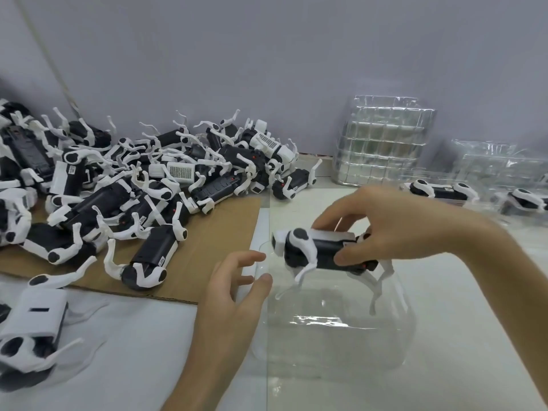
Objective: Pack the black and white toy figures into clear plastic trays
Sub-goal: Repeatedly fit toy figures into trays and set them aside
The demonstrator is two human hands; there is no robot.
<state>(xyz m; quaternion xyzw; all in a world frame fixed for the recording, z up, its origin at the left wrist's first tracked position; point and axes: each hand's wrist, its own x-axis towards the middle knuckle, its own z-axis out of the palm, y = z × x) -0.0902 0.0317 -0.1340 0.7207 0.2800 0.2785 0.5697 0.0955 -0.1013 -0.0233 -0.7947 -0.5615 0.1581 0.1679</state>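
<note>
My right hand [394,223] grips a black and white toy figure [314,252] by its body, fingers over the top and thumb on the near side. The figure's white legs hang down into a clear plastic tray [335,330] on the table in front of me. My left hand [234,289] hovers at the tray's left rim with fingers loosely spread; whether it touches the rim I cannot tell. A large pile of toy figures [142,185] lies at the left, partly on brown cardboard [213,262].
A stack of clear trays [382,143] leans against the grey wall at the back right. More trays with figures in them [439,189] lie at the far right. Another figure in a tray [32,330] sits at the near left edge.
</note>
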